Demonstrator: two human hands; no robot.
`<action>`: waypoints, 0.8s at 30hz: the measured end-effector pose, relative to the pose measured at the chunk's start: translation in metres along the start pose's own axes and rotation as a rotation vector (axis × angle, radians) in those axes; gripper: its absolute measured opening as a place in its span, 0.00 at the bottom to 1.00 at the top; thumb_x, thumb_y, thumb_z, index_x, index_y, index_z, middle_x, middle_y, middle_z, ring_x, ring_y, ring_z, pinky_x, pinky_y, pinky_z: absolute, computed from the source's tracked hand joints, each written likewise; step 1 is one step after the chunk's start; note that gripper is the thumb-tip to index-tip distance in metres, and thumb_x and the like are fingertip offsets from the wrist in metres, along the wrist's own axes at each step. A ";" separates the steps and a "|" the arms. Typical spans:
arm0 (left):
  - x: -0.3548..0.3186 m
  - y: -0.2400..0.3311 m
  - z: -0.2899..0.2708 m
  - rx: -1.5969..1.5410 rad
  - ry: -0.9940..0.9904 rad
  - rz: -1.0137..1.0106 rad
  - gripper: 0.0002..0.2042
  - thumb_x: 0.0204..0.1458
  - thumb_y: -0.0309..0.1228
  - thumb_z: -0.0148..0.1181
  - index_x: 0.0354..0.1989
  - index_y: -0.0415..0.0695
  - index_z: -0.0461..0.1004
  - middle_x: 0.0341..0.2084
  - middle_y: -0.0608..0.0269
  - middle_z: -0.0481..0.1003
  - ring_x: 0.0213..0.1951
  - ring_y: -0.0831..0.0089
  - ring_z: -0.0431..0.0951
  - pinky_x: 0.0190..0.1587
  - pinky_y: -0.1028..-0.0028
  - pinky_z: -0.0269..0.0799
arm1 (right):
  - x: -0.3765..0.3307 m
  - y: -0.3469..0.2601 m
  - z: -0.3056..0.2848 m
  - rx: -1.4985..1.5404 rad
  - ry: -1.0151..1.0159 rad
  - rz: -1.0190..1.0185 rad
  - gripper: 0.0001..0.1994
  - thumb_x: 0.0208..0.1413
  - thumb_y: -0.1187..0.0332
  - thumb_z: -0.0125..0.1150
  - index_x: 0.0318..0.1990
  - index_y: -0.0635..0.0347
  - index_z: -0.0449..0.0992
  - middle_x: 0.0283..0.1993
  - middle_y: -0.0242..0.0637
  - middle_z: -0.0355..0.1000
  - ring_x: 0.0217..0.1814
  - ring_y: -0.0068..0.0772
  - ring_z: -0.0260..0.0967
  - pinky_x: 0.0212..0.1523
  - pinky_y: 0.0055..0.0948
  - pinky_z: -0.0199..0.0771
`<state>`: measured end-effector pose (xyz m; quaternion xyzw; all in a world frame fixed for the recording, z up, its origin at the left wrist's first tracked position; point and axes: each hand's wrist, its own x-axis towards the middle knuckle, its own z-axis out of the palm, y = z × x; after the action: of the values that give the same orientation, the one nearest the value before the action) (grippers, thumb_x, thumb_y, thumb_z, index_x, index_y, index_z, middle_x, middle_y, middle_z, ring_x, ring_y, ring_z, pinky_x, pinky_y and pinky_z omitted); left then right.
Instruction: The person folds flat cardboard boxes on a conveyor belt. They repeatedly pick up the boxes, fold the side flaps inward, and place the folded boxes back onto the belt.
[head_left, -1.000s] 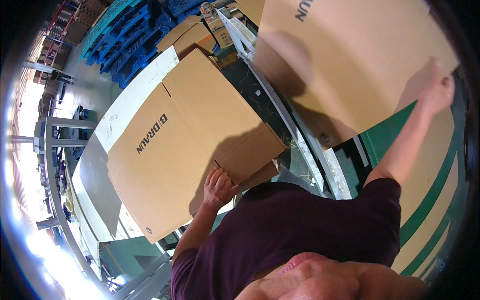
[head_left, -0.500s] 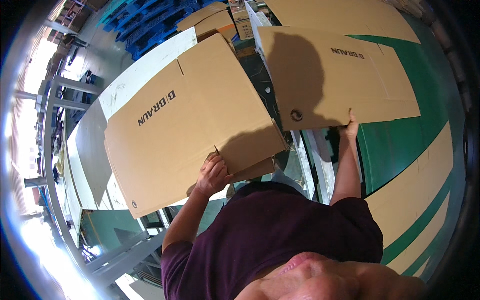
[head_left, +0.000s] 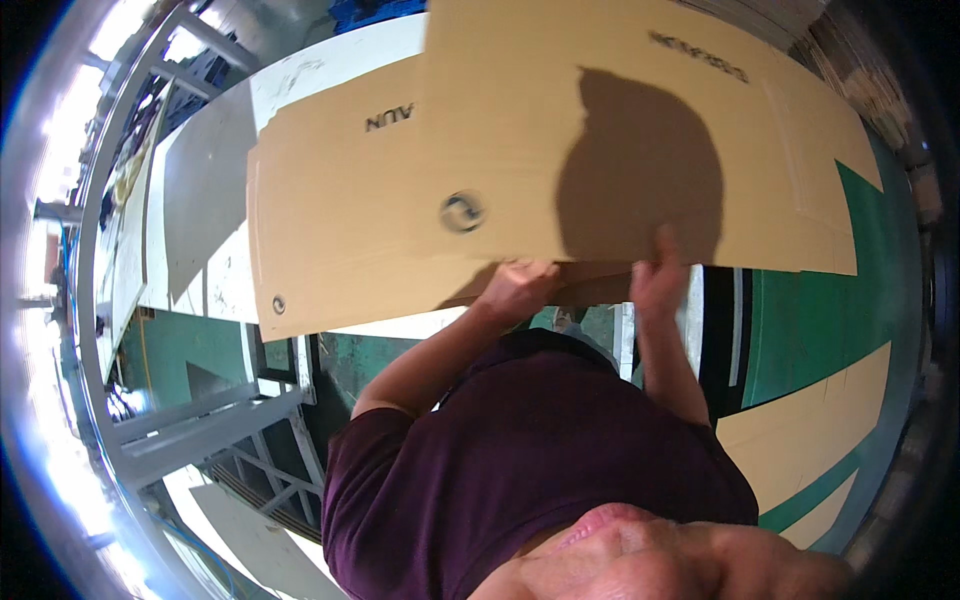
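A large flat cardboard sheet [head_left: 340, 210], brown with dark print, lies on the left with its near edge towards me. Over its right part reaches a second flat cardboard sheet [head_left: 620, 130], larger in view and raised closer to me, with a dark head-shaped shadow on it. My left hand [head_left: 520, 287] is closed at the near edge of the left sheet, its fingertips partly hidden by the upper sheet. My right hand [head_left: 660, 283] grips the near edge of the upper sheet, thumb on top and fingers beneath.
A white tabletop [head_left: 215, 200] extends under the left sheet. To the right, more cardboard [head_left: 810, 400] lies on a green surface [head_left: 800, 315]. Grey metal framing [head_left: 200, 435] stands at lower left, and a blue pallet [head_left: 375, 12] shows at the far edge.
The right sheet has moved left with my right hand and now overlaps the left sheet. My left hand has shifted right along the near edge. The view has shifted too.
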<state>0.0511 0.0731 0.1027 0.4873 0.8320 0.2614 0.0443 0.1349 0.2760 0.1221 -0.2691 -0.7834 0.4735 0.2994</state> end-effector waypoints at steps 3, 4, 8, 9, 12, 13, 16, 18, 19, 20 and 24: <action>-0.012 -0.004 0.009 -0.155 -0.065 -0.029 0.10 0.47 0.32 0.59 0.35 0.40 0.73 0.38 0.53 0.72 0.43 0.60 0.73 0.48 0.69 0.70 | -0.075 -0.002 0.070 0.396 -0.476 -0.138 0.14 0.55 0.70 0.53 0.50 0.59 0.70 0.50 0.44 0.68 0.50 0.38 0.67 0.52 0.39 0.67; -0.021 -0.006 0.006 -0.175 -0.063 -0.041 0.10 0.47 0.32 0.59 0.35 0.40 0.73 0.38 0.54 0.73 0.43 0.60 0.74 0.48 0.68 0.70 | -0.095 -0.017 0.081 -0.108 -0.514 -0.535 0.13 0.56 0.69 0.51 0.48 0.61 0.71 0.47 0.44 0.70 0.46 0.38 0.70 0.49 0.40 0.68; -0.053 -0.007 -0.006 -0.157 -0.034 0.031 0.08 0.47 0.30 0.57 0.35 0.41 0.74 0.37 0.56 0.74 0.42 0.61 0.74 0.47 0.67 0.70 | -0.138 -0.107 0.138 1.029 -1.023 0.778 0.15 0.60 0.65 0.48 0.48 0.66 0.69 0.43 0.45 0.73 0.42 0.36 0.73 0.42 0.33 0.75; -0.060 -0.006 -0.010 -0.137 -0.026 0.066 0.08 0.48 0.30 0.57 0.35 0.42 0.74 0.36 0.56 0.74 0.42 0.61 0.75 0.46 0.67 0.70 | -0.146 -0.102 0.153 1.061 -1.125 0.766 0.17 0.60 0.63 0.49 0.50 0.67 0.67 0.45 0.47 0.71 0.43 0.36 0.73 0.41 0.34 0.76; -0.094 0.001 -0.034 -0.030 -0.017 0.134 0.08 0.48 0.29 0.56 0.35 0.43 0.75 0.35 0.58 0.75 0.41 0.62 0.75 0.46 0.66 0.70 | -0.172 -0.095 0.197 0.939 -1.322 0.904 0.25 0.61 0.53 0.46 0.52 0.69 0.65 0.50 0.48 0.69 0.46 0.40 0.72 0.42 0.37 0.76; -0.108 0.005 -0.045 0.013 -0.053 0.153 0.07 0.48 0.29 0.55 0.35 0.43 0.75 0.35 0.59 0.76 0.41 0.62 0.75 0.46 0.66 0.70 | -0.175 -0.094 0.209 0.826 -1.380 0.964 0.26 0.61 0.51 0.45 0.53 0.68 0.65 0.49 0.49 0.70 0.45 0.39 0.72 0.42 0.36 0.75; -0.148 0.000 -0.081 0.088 -0.416 0.169 0.07 0.49 0.28 0.54 0.36 0.44 0.76 0.34 0.60 0.77 0.41 0.63 0.76 0.45 0.66 0.70 | -0.170 -0.079 0.227 0.547 -1.508 1.025 0.30 0.60 0.45 0.43 0.53 0.67 0.65 0.48 0.50 0.70 0.42 0.35 0.72 0.42 0.34 0.73; -0.160 -0.004 -0.107 0.007 -0.618 0.071 0.07 0.49 0.27 0.54 0.36 0.45 0.76 0.33 0.61 0.77 0.41 0.64 0.76 0.45 0.65 0.70 | -0.169 -0.072 0.228 0.423 -1.608 0.894 0.32 0.58 0.43 0.44 0.52 0.67 0.66 0.47 0.48 0.71 0.41 0.33 0.71 0.44 0.32 0.70; -0.148 -0.001 -0.115 -0.214 -0.395 -0.051 0.07 0.48 0.27 0.55 0.36 0.43 0.76 0.33 0.59 0.77 0.40 0.61 0.76 0.43 0.65 0.70 | -0.159 -0.068 0.224 0.191 -1.666 0.380 0.26 0.58 0.47 0.49 0.50 0.63 0.69 0.47 0.41 0.70 0.44 0.28 0.68 0.46 0.31 0.66; -0.138 0.002 -0.121 -0.445 -0.151 -0.121 0.08 0.46 0.26 0.57 0.35 0.42 0.75 0.32 0.57 0.76 0.40 0.59 0.76 0.42 0.64 0.71 | -0.155 -0.061 0.207 0.368 -1.594 0.435 0.20 0.56 0.52 0.52 0.45 0.60 0.71 0.42 0.37 0.70 0.38 0.26 0.68 0.39 0.28 0.67; -0.056 0.026 -0.083 -0.127 0.216 0.069 0.18 0.45 0.31 0.61 0.46 0.44 0.72 0.43 0.54 0.72 0.51 0.56 0.69 0.51 0.63 0.67 | -0.108 -0.013 0.105 0.512 -1.352 0.519 0.15 0.54 0.59 0.57 0.43 0.58 0.72 0.36 0.32 0.72 0.38 0.26 0.69 0.38 0.27 0.71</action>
<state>0.0731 0.0038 0.1762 0.4807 0.7966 0.3659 -0.0238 0.1301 0.1341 0.0716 -0.0186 -0.5740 0.7567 -0.3123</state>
